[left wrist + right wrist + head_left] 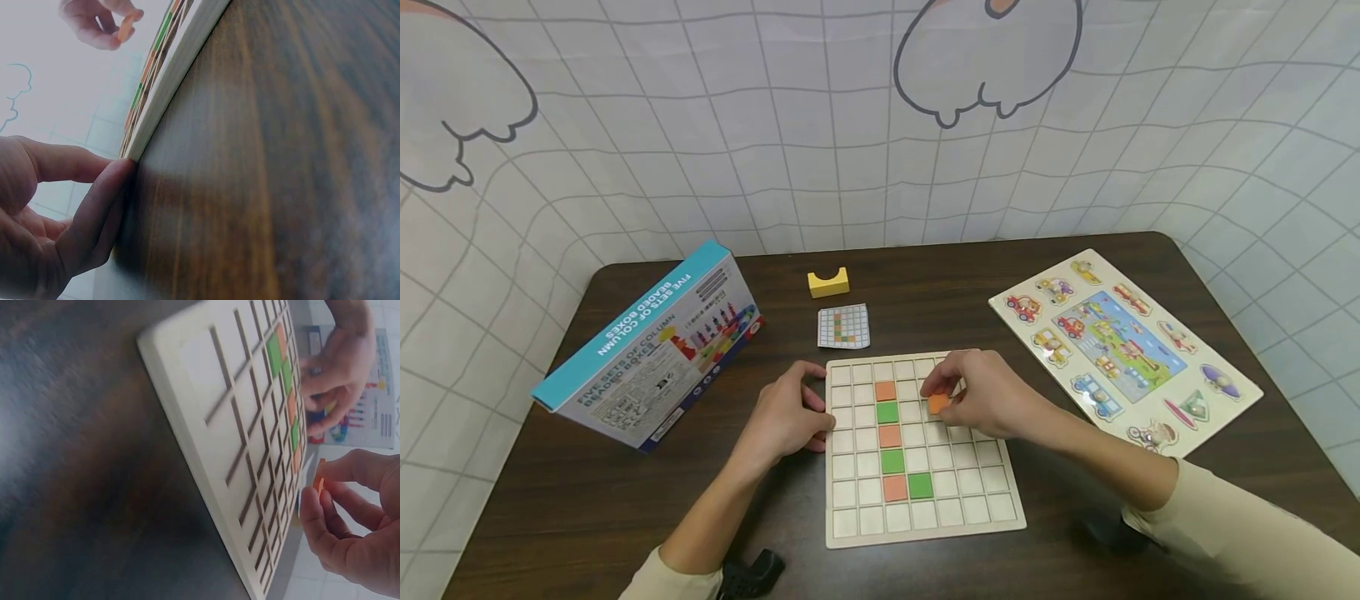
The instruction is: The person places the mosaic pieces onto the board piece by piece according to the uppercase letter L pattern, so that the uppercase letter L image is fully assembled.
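A pale grid board (925, 537) of square cells lies flat on the dark table. Orange tiles (889, 436) and green tiles (887, 412) alternate down its third column, with another green tile (920, 486) beside the lowest orange one. Between thumb and fingertips, my right hand (988, 392) pinches a loose orange tile (937, 404) above the board's right half; the right wrist view shows this tile (319, 481) on edge, apart from the board. My left hand (782, 421) holds the board's left edge, and its fingertips meet at that rim in the left wrist view.
Behind the board lie a small pattern card (843, 326) with a coloured grid and a yellow notched block (828, 283). A blue-topped toy box (662, 358) stands at the left. On the right, a picture puzzle board (1150, 417) lies near my right forearm.
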Motion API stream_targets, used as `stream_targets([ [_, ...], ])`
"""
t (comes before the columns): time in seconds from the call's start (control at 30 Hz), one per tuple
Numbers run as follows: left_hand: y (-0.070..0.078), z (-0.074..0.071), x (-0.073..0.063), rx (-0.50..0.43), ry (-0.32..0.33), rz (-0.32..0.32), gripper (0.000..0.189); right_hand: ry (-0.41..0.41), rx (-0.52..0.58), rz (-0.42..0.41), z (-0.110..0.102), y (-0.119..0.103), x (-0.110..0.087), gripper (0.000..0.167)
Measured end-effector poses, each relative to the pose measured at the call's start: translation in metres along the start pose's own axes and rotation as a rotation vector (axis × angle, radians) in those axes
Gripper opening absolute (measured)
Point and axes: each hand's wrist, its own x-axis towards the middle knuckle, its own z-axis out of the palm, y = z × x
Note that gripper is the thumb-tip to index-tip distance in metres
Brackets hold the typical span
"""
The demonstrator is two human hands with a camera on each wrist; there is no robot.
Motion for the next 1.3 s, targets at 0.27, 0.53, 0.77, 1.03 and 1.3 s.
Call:
stream_targets([
  [0.27, 0.000, 0.000, 0.000, -0.005, -0.004, 0.000, 0.064, -0.011, 0.019, -0.039, 0.010, 0.000, -0.017, 0.024],
  [0.53, -0.001, 0.000, -0.001, -0.005, -0.003, -0.004, 0.064, -0.048, 0.047, -0.054, 0.021, -0.003, -0.035, 0.025],
  [0.77, -0.001, -0.001, 0.000, -0.009, 0.000, -0.003, 0.065, -0.081, 0.074, -0.071, 0.028, -0.001, -0.043, 0.030],
  [1.03, -0.003, -0.002, -0.002, -0.014, -0.001, -0.012, 0.065, -0.125, 0.078, -0.082, 0.035, -0.001, -0.051, 0.031],
  [1.3, -0.004, -0.004, -0.002, 0.002, 0.002, -0.010, 0.065, -0.122, 0.041, -0.103, 0.038, -0.003, -0.052, 0.031],
])
